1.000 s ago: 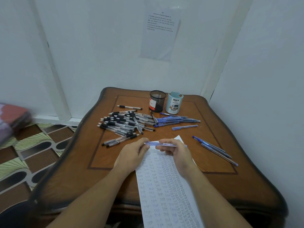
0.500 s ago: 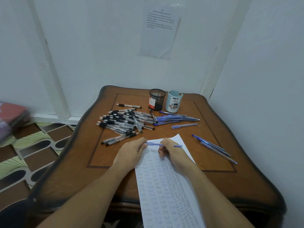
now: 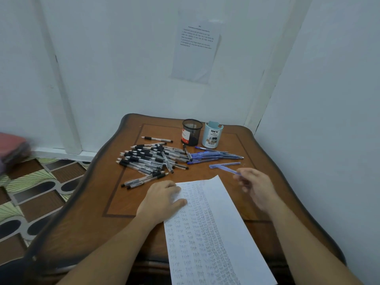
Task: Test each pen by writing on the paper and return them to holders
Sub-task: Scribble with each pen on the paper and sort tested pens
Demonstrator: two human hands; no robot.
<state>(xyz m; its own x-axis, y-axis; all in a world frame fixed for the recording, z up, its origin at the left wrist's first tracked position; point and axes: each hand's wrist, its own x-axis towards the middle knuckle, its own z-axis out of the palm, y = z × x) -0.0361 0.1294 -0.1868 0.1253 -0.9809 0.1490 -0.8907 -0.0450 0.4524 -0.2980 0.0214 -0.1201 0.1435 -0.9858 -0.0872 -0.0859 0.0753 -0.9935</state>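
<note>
The right hand [image 3: 255,185] had swung off the paper [image 3: 216,223], pinching the blue pen [image 3: 230,170] above the table just right of the sheet. The left hand [image 3: 164,199] had released the pen and lay flat on the paper. The test seemed finished, with the pale holder [image 3: 212,134] probably next.

Table [image 3: 98,202] layout.
Left holder [image 3: 191,132], right holder [image 3: 212,134] upper centre; pen heap [image 3: 148,159] centre-left, pen row [image 3: 213,156] beside it; paper [image 3: 216,233] below, under left hand [image 3: 162,199]; right hand [image 3: 257,186], seemingly lifted, holds pen [image 3: 228,170] centre-right.
</note>
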